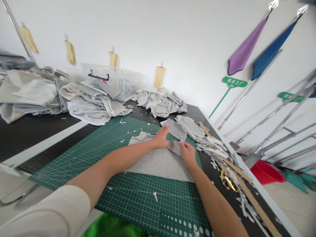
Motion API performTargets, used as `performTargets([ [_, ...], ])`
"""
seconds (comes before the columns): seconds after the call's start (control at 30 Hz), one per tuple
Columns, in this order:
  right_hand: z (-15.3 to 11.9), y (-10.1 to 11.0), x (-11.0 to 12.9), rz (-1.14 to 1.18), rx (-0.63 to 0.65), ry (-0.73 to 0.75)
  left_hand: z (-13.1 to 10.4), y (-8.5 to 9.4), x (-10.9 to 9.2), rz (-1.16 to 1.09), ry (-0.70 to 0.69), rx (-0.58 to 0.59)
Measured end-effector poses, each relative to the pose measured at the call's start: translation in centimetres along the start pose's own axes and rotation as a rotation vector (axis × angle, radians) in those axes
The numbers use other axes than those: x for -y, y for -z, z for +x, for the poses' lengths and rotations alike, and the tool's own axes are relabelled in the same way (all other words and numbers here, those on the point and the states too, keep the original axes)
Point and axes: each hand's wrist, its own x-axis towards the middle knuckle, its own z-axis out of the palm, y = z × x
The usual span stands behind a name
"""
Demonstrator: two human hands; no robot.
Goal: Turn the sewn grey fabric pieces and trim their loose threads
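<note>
Both hands rest on the grey fabric piece (158, 161) lying on the green cutting mat (98, 158): the left hand (161, 137) presses flat, fingers spread, at its far edge, while the right hand (188, 154) pinches the folded right corner, just beside.

both bare forearms reach forward; the left hand (161, 137) lies flat, palm down, fingers together, while the right hand (188, 154) pinches with curled fingers.
</note>
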Motion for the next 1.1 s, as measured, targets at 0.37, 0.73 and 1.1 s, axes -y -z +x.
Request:
performTargets([
  [0.37, 0.1, 0.0, -0.5, -0.018, -0.004, 0.009, 0.7, 0.8, 2.3, 0.062, 0.003, 0.275],
  [0.73, 0.2, -0.1, -0.9, 0.005, -0.01, 0.004, 1.8, 4.9, 2.9, 0.109, 0.228, -0.04],
  [1.1, 0.0, -0.1, -0.5, 0.004, -0.042, 0.025, -2.7, 10.9, 6.2, 0.369, 0.344, 0.432],
])
